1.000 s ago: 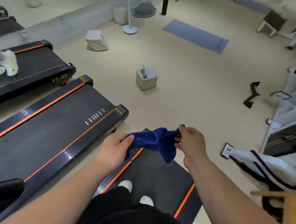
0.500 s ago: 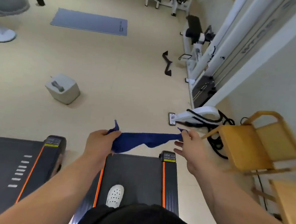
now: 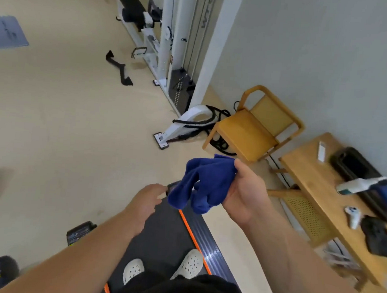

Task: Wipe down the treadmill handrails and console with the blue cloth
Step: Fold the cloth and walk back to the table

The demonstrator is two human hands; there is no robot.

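The blue cloth [image 3: 202,183] hangs bunched from my right hand [image 3: 245,192], which grips it near its upper edge, palm turned up. My left hand [image 3: 146,202] is just left of the cloth and below it, free of it, fingers loosely curled and blurred. I stand in white shoes on the black treadmill belt [image 3: 165,233] with its orange stripe. No handrail or console is in view.
A wooden chair [image 3: 255,127] and a wooden table [image 3: 318,187] with a controller and dark items stand along the wall on the right. A white cable machine [image 3: 172,44] rises ahead. A second treadmill's end [image 3: 80,232] lies to the left.
My left hand has let go of the cloth, which was stretched between both hands and now hangs bunched from my right hand. My view has swung to the right toward the wall.
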